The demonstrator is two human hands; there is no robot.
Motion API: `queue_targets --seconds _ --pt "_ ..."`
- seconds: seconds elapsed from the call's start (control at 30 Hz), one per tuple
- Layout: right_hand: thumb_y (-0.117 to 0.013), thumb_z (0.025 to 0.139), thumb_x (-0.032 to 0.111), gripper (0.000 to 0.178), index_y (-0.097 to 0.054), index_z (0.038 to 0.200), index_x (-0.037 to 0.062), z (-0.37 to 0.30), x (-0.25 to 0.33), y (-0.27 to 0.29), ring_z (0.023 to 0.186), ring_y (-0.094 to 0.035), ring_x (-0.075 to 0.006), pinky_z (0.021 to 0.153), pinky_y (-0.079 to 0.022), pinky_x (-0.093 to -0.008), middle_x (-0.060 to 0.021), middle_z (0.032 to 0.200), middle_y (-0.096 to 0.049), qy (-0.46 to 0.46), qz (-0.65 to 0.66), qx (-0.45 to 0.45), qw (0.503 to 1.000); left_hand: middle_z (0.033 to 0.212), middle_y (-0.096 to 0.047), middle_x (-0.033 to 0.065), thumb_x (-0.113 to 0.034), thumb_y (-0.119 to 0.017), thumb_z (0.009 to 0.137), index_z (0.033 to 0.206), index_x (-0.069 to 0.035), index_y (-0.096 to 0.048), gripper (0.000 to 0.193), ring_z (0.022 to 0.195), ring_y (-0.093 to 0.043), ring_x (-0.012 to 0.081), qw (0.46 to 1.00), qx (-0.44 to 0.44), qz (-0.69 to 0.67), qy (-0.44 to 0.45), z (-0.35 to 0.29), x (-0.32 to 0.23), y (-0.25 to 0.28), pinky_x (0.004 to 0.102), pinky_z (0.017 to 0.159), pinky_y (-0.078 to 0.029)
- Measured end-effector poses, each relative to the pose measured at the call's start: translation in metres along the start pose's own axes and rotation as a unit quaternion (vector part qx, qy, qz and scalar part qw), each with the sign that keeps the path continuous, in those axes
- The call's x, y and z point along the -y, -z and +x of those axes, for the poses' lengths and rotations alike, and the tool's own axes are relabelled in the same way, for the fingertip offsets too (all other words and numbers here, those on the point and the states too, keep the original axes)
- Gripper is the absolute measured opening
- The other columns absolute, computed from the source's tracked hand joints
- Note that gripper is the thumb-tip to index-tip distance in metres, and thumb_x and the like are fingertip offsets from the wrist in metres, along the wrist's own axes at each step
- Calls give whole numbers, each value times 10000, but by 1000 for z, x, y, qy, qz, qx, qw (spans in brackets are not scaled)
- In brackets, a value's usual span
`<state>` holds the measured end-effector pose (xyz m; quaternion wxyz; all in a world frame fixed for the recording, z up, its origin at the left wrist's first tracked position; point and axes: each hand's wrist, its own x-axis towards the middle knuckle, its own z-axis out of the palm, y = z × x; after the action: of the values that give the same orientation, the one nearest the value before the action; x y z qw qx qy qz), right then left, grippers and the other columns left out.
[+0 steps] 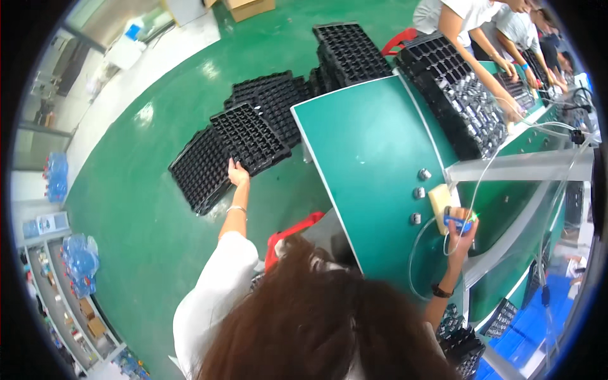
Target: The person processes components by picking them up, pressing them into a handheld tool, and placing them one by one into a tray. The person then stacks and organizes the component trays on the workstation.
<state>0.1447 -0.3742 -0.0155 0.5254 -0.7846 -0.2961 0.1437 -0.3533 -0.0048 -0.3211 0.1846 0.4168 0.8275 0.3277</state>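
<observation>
Black tray (250,132) clasped at its edge by my left hand (239,173), overlapping another tray (197,168); my right hand (465,237) grips a blue device (454,222). Held one-sided, the tray could tip; a snagged cable (411,258) could topple metal parts (419,192).

At about half past ten from the middle of the view lies a black tray (250,133), rectangular with rows of small pockets, set at a slant. The fingers of the left hand (238,173) are at its near edge, around seven o'clock on it; a firm hold cannot be made out. At three o'clock, the right hand (463,235) clasps a small blue-and-tan gadget (457,221), a green glow at its two o'clock end.
</observation>
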Motion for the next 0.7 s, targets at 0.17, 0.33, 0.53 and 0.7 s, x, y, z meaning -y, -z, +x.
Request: queue_targets --seconds 0.17,0.33,0.53,0.7 --pt "-777 733 169 594 -443 1207 39 -16 22 -12 929 -555 -141 835 -453 -279 -50 1044 -549 15 -20 -40 999 1035 -638 174 -258 -588 840 1171 -104 -587 365 909 -618 371 987 65 85 -118 12 -44 -82 426 819 -485" --pt "-776 737 160 453 -509 1085 48 6 37 -37 839 -543 -89 768 -455 -241 -16 911 -561 -13 -40 -17 999 1417 -287 242 -488 -566 849 1397 21 -200 832 1238 -400 366 971 190 -141 18 50 -11 -129 424 1017 -379" --pt "-667 796 92 234 -503 957 45 18 29 4 745 -506 -73 693 -439 -234 -10 811 -538 39 -20 -172 984 1399 -323 236 -557 -510 856 1423 -23 -150 858 1174 -455 365 941 253 -135 180 31 -38 -148 411 923 -451" --pt "-706 795 214 380 -555 1069 -2 98 -7 45 766 -541 -67 699 -467 -235 -10 873 -617 5 -63 -262 963 1219 -527 188 -414 -502 916 1377 -57 -294 618 974 -574 283 969 116 -182 -123 139 41 -67 363 701 -494"
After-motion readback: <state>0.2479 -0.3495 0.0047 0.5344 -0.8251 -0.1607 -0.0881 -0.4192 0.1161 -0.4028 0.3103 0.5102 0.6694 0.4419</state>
